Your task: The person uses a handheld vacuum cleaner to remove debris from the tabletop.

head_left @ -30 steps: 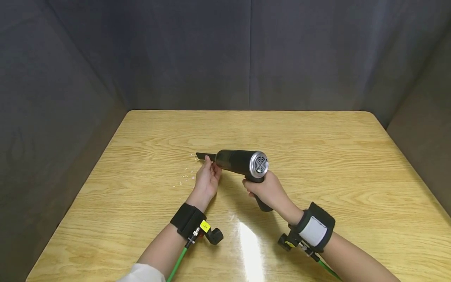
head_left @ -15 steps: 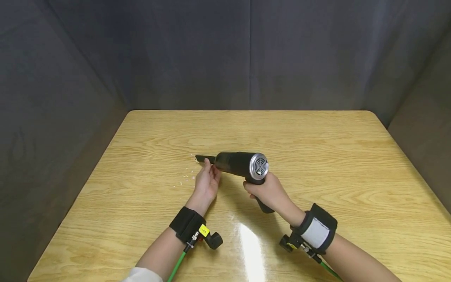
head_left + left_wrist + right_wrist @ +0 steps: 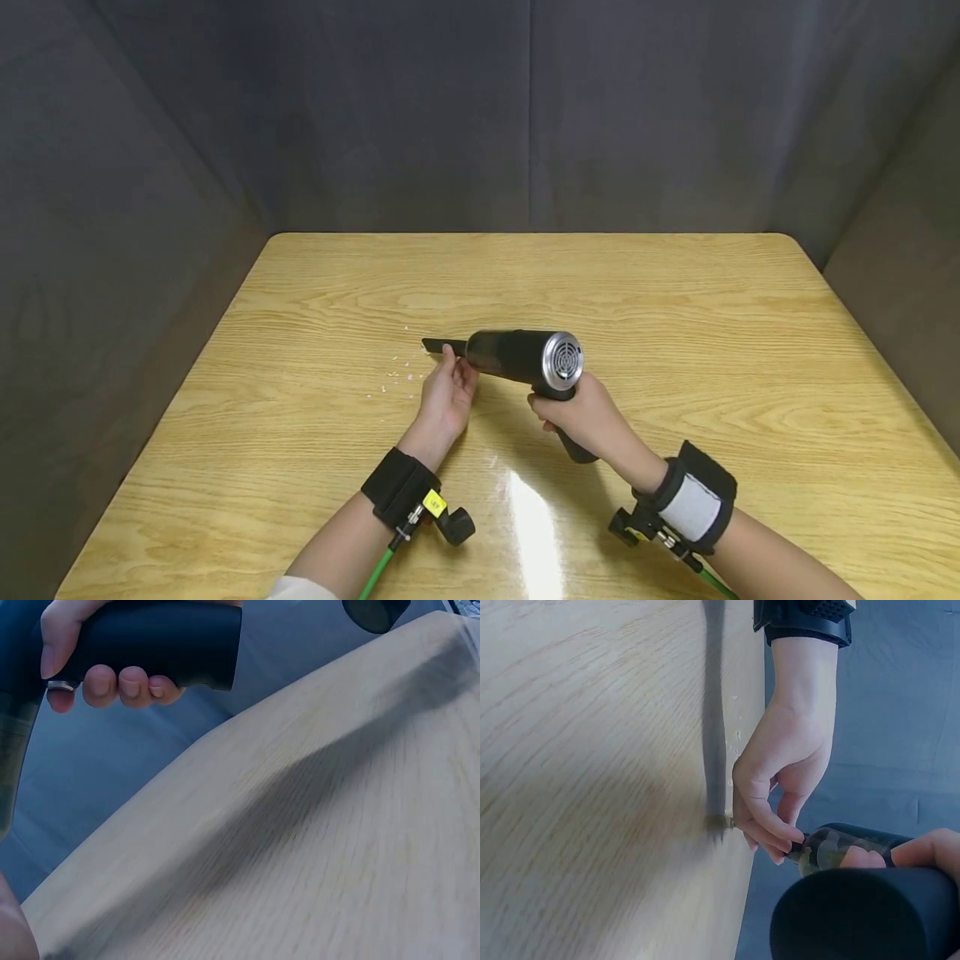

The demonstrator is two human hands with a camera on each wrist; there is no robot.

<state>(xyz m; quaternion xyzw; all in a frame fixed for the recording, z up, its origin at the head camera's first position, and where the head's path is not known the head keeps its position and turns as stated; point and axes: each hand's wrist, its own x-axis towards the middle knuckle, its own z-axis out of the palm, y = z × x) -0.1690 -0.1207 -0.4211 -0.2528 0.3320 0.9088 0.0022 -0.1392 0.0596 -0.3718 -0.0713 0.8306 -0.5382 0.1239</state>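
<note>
A black handheld vacuum cleaner (image 3: 513, 354) with a silver vented rear end points left, held over the middle of the table. My right hand (image 3: 581, 412) grips its handle; in the left wrist view the fingers of that hand (image 3: 127, 679) wrap round the black handle (image 3: 165, 645). My left hand (image 3: 446, 396) pinches the slim black nozzle (image 3: 435, 345) near its base, thumb on top. In the right wrist view, the fingers of the left hand (image 3: 784, 757) meet at the nozzle, just ahead of the see-through dust chamber (image 3: 829, 851). Small pale crumbs (image 3: 397, 375) lie below and left of the nozzle tip.
The wood-grain table (image 3: 675, 300) is enclosed by dark fabric walls (image 3: 525, 117) at the back and sides. Both wrists wear black straps (image 3: 401, 487) carrying cameras with green cables (image 3: 375, 575). A bright reflection shines on the tabletop near the front.
The vacuum cleaner and both hands have shifted slightly toward me and to the right. The nozzle tip has drawn back a little; both hands have kept their holds.
</note>
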